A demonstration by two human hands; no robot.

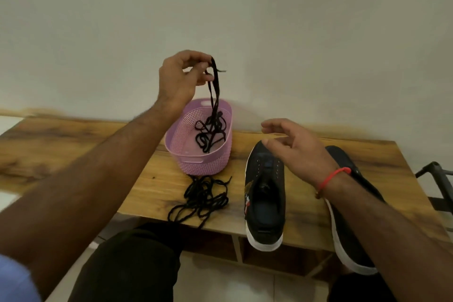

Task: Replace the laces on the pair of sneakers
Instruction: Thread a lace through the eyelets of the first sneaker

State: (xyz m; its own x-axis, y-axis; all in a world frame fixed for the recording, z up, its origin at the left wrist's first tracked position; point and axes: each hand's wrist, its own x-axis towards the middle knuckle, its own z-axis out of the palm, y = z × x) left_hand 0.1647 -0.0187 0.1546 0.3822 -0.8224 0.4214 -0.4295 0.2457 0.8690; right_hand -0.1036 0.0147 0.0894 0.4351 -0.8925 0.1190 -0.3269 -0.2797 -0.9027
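A black lace point(215, 86) is pinched by the left hand point(180, 76) above the pink basket point(193, 163), at 12 o'clock from the loose lace pile point(203, 196); the right hand point(296, 148), fingers loosely spread, is held empty over the lace-less sneakers point(266, 193) at 3 o'clock of the basket.

Left hand point(180, 76) pinching a black lace point(213, 95) above the pink basket point(186, 157); two laceless sneakers point(266, 193) alongside.
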